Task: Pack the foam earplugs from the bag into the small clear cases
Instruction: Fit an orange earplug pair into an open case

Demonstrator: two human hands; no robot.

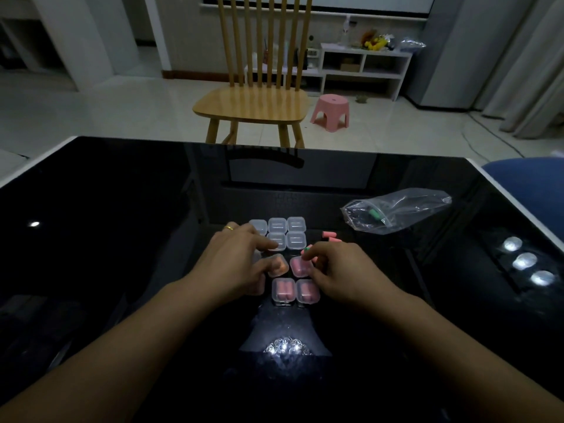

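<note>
Several small clear cases sit in a grid on the black glass table [122,239]. The far cases [296,225] look empty, while the near ones [283,289] hold pink earplugs. My left hand [236,264] grips the orange-filled case [278,265] between thumb and fingers. My right hand [338,271] pinches a green-and-pink earplug [307,249] just above a pink-filled case [298,266]. Two loose pink earplugs [329,236] lie to the right of the grid. The clear plastic bag [396,210] lies at the far right with a green earplug [376,214] inside.
A wooden chair [253,102] stands beyond the table's far edge, with a pink stool [331,111] beside it. A blue seat [531,181] is at the right edge of the table. Lamp reflections glare on the glass.
</note>
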